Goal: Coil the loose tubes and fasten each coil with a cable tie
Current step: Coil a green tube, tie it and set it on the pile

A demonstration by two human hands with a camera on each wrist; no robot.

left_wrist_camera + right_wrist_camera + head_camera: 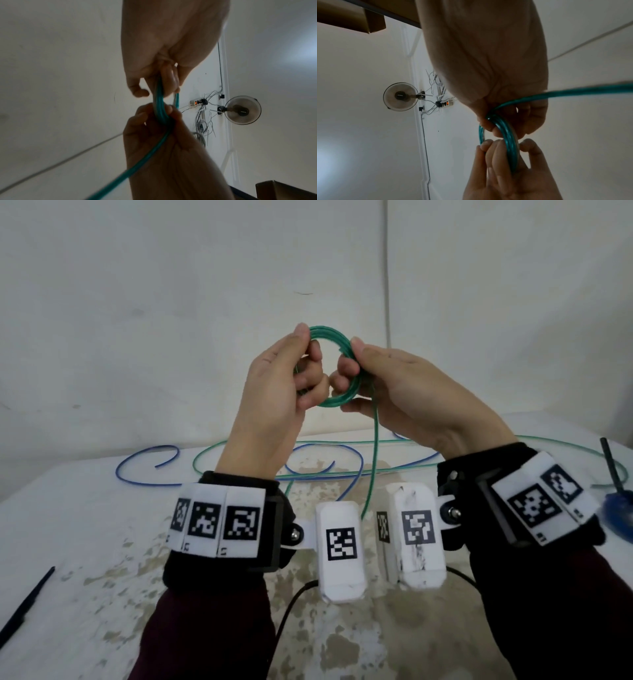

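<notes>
Item: green tube (376,440), part-wound into a small coil (329,368) held up at the centre of the head view, above the table (102,542); its free length drops from the coil's right side to the tabletop and runs on toward the right edge of the frame.
Left hand (274,392): raised, back toward the camera, thumb on top of the coil's left arc, fingers curled through the ring and gripping the turns.
Right hand (404,392): raised opposite, thumb over the coil's upper right arc, fingers curled round the bundle where the free length leaves it; gripping the coil.
Wrist views: both show several turns lying side by side under the fingers; exact turn count hard to tell in the dim light.
Risk, spring-back: the tube looks stiff, so the turns would likely fan open if either grip loosens while re-gripping.
Risk, snag: the free length crosses the blue tube (144,470) on the table, so pulling in slack may drag or tangle it.
Risk, tie reach: cable ties (24,611) and (613,467) lie at the lower left and far right of the frame; taking one leaves the coil in a single hand.
Also present: a finished-looking blue coil (616,515) at the right edge.
</notes>
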